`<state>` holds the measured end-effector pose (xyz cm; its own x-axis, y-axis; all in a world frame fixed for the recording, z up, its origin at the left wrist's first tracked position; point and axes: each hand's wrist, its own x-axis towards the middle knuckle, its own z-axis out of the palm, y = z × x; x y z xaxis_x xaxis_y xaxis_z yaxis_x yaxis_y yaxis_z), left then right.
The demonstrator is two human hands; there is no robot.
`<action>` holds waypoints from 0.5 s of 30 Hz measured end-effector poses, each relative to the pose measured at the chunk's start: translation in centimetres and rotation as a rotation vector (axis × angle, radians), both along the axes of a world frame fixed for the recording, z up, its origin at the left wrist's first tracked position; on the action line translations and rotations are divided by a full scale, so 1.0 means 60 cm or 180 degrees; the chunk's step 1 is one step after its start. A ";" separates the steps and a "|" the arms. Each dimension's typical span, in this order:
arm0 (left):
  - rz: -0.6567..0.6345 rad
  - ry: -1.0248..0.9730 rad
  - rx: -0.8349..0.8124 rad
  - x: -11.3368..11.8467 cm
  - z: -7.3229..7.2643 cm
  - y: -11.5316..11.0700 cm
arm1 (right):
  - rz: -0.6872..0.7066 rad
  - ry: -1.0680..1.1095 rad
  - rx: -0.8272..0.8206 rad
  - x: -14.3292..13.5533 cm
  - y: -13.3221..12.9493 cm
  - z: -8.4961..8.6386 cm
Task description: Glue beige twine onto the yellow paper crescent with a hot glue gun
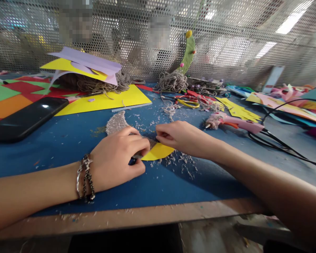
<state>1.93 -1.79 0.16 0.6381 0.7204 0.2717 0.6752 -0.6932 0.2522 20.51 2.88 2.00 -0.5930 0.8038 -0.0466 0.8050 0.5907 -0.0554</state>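
A crescent-shaped piece [116,122] lies on the blue tabletop, its far end coated in grey fibre. Its near part shows bare yellow paper or foam [158,151]. My left hand [118,156] is closed over the middle of the piece, thumb and fingers around its edge and hiding much of it. At the yellow part, my right hand [176,138] is closed in a pinch, its fingertips against the grey-yellow border. Whatever those fingertips hold is hidden. Short grey yarn clippings [185,163] are scattered beside the piece.
A black phone [26,117] and coloured sheets lie left. Behind are yarn bundles [171,81], yellow-handled scissors [188,103] and a green crescent [189,52] against a perforated metal screen [137,31]. On the right lies a pink glue gun [234,123] with a black cable [287,149].
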 end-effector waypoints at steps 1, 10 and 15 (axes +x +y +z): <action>-0.0008 -0.0011 -0.0001 0.000 0.000 0.000 | -0.0010 -0.0001 0.0000 0.000 0.000 0.000; -0.0072 -0.0049 -0.0058 0.001 0.000 0.000 | -0.0027 0.0110 -0.0012 0.003 0.000 0.000; -0.0052 -0.0065 -0.0048 0.001 0.000 0.000 | 0.0121 0.0241 -0.0070 0.007 0.006 0.000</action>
<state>1.97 -1.81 0.18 0.6443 0.7140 0.2741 0.6583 -0.7002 0.2764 20.92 3.23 1.97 -0.6256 0.7799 -0.0180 0.7750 0.6187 -0.1287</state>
